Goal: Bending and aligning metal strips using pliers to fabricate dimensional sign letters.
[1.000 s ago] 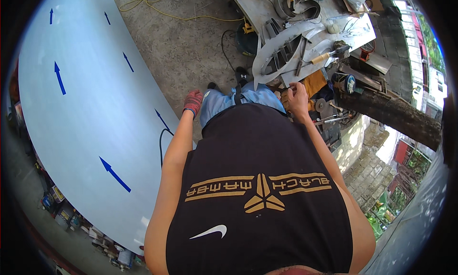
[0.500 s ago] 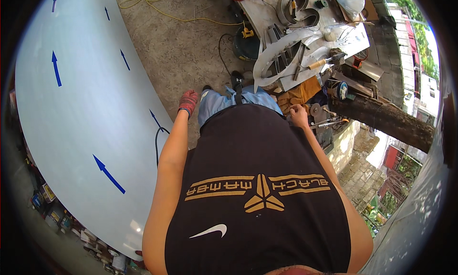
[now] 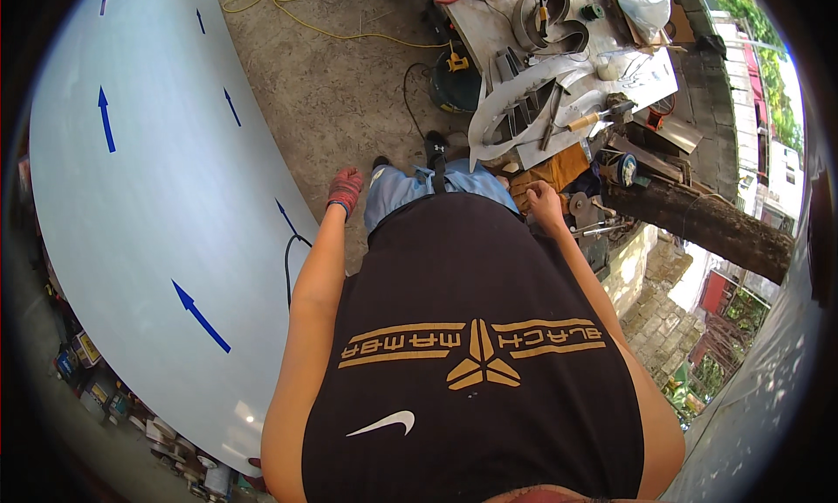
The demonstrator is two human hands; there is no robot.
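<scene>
My left hand (image 3: 346,189), in a red knit glove with its fingers curled closed, hangs left of my blue trousers (image 3: 394,187), near the long pale-blue sheet (image 3: 140,241) with blue arrows; what it holds, if anything, is hidden. My bare right hand (image 3: 543,202) is at my right hip with its fingers bent inward, near tan leather gloves (image 3: 559,167) and a grinding disc (image 3: 580,202); I cannot make out what is in it. Above it, cut metal shapes (image 3: 495,102) and a wooden-handled tool (image 3: 587,119) lie on the cluttered bench (image 3: 471,27).
A yellow cord (image 3: 340,32) runs over the concrete floor (image 3: 314,93) to a dark bucket (image 3: 454,93) with a yellow tool on it. A dark wooden beam (image 3: 716,228) crosses at the right. Boxes and clutter (image 3: 105,381) lie under the sheet's left edge.
Over the last second my right hand has dropped from just below the bench's edge down to my hip. My left hand has shifted slightly left, still closed.
</scene>
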